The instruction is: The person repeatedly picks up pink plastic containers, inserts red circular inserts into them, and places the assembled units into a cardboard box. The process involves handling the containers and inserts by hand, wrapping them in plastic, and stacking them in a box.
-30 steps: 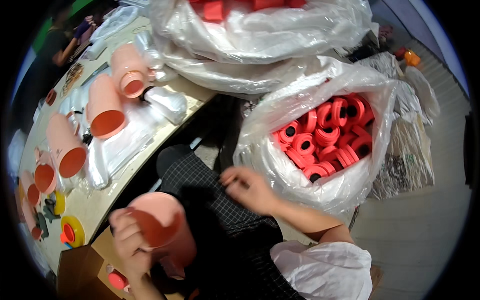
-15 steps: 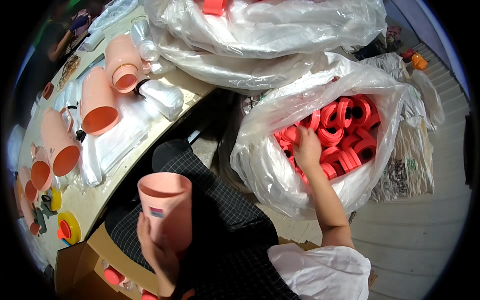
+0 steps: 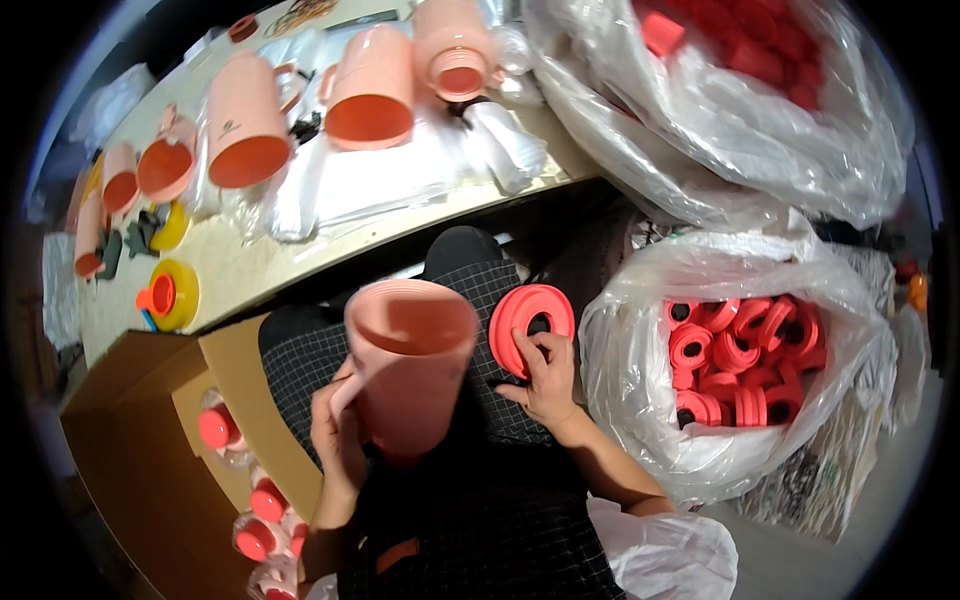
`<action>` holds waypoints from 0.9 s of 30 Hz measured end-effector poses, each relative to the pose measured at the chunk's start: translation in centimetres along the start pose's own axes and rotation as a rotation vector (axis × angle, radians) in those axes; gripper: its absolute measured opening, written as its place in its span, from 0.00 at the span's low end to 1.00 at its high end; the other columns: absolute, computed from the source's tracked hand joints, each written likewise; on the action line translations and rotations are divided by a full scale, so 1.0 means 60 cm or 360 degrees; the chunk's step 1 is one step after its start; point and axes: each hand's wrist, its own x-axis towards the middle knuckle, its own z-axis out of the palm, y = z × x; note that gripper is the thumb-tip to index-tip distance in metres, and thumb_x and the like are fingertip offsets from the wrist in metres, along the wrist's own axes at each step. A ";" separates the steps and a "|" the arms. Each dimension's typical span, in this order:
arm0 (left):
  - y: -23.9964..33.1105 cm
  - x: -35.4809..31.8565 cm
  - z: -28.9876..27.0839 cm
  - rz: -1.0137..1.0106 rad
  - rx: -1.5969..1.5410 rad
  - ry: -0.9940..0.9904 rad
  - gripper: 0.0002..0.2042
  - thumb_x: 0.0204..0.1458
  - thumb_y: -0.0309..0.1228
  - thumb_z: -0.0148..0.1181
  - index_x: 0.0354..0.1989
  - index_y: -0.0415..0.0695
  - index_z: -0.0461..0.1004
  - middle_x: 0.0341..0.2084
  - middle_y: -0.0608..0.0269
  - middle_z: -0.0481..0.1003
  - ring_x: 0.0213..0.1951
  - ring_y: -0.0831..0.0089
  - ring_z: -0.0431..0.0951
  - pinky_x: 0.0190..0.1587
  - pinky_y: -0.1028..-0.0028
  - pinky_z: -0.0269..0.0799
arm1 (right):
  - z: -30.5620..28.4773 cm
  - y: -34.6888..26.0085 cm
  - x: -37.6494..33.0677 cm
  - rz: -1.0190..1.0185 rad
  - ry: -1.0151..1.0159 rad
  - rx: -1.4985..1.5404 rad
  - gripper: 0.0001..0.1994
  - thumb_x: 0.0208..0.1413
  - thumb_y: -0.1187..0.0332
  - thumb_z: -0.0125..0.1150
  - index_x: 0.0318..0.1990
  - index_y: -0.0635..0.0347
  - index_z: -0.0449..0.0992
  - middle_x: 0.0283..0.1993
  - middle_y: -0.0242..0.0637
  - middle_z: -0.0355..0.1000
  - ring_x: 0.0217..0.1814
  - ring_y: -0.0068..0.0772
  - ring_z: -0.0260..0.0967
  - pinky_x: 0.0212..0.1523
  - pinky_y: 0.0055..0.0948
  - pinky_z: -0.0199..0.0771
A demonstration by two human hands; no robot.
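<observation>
Pink jug body (image 3: 410, 365): held over the lap by the left hand (image 3: 340, 430), fingers curled round its handle side; long axis near upright, open mouth up and tipped slightly toward the camera. Red ring (image 3: 531, 325): pinched on edge by the right hand (image 3: 545, 375), thumb and fingers closed on its lower rim, flat face toward the camera, just beside the jug's right rim, not touching it. Clear bag of red rings (image 3: 750, 360): right, near. Table edge (image 3: 300, 280): above the jug. Cardboard box (image 3: 240, 400): left, close. Open room: small gap over the lap.
</observation>
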 end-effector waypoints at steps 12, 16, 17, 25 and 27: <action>-0.005 0.029 -0.002 0.0070 -0.0300 -0.0622 0.15 0.60 0.21 0.50 0.55 0.37 0.69 0.66 0.39 0.64 0.65 0.53 0.69 0.65 0.61 0.64 | -0.097 -0.066 0.184 -0.0561 -0.0501 0.0711 0.33 0.42 0.51 0.74 0.55 0.63 0.79 0.35 0.36 0.66 0.38 0.38 0.66 0.40 0.35 0.69; 0.000 0.027 -0.005 -0.0008 -0.0336 -0.0607 0.16 0.59 0.22 0.55 0.56 0.38 0.70 0.65 0.39 0.65 0.64 0.53 0.71 0.64 0.62 0.67 | -0.087 -0.062 0.160 -0.0494 -0.0514 0.0753 0.31 0.49 0.50 0.71 0.56 0.63 0.78 0.36 0.35 0.66 0.36 0.37 0.64 0.40 0.35 0.67; -0.004 0.016 -0.003 -0.0005 -0.0280 -0.0575 0.16 0.59 0.22 0.55 0.56 0.38 0.69 0.65 0.39 0.65 0.63 0.52 0.71 0.63 0.63 0.67 | -0.088 -0.065 0.156 -0.0462 -0.0553 0.0758 0.31 0.50 0.50 0.71 0.56 0.64 0.78 0.36 0.36 0.66 0.37 0.37 0.64 0.40 0.35 0.67; 0.033 -0.003 0.009 0.0045 0.0056 -0.0502 0.19 0.55 0.18 0.52 0.57 0.37 0.66 0.66 0.37 0.64 0.64 0.46 0.70 0.65 0.61 0.65 | -0.103 -0.107 0.182 -0.0258 -0.0639 0.0639 0.29 0.54 0.52 0.67 0.56 0.66 0.76 0.37 0.41 0.67 0.39 0.44 0.66 0.44 0.39 0.67; 0.043 -0.008 0.011 0.0041 0.0085 -0.0566 0.19 0.56 0.19 0.53 0.57 0.37 0.66 0.66 0.37 0.63 0.64 0.46 0.69 0.64 0.61 0.66 | -0.113 -0.082 0.195 -0.0181 -0.0869 0.0638 0.33 0.55 0.48 0.64 0.60 0.66 0.71 0.47 0.47 0.67 0.51 0.48 0.64 0.58 0.44 0.63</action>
